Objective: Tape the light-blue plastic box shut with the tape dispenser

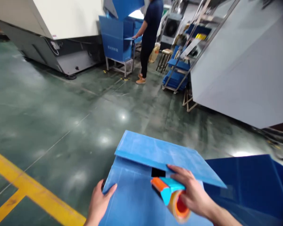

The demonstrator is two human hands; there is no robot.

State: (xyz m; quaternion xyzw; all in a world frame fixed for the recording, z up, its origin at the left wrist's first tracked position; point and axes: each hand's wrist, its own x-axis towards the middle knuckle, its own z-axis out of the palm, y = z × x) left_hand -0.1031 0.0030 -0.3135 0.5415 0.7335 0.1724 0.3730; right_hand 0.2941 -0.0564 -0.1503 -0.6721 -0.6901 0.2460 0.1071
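The right hand (191, 190) is clamped on a tape dispenser (166, 193), which sits over a blue panel (129, 194) at the bottom of the view. The dispenser's long axis slants: its orange tip points up and leftward in the view, while the tape roll (173, 207) sits at the lower right, beneath the thumb. The forefinger of this hand reaches past the dispenser to the near edge of a folded flap (155, 149); whether it presses there, I cannot tell. The left hand (100, 199) is clamped on the panel's left edge, thumb on top and the other fingers mostly hidden.

The flap's long axis runs from left to right, dropping toward the right. A small black rectangle (158, 172) shows just under its edge, near the orange tip. To the right stands a darker blue board (245, 179). Farther off, a person in dark clothes (153, 18) stands beside a blue bin (113, 39).
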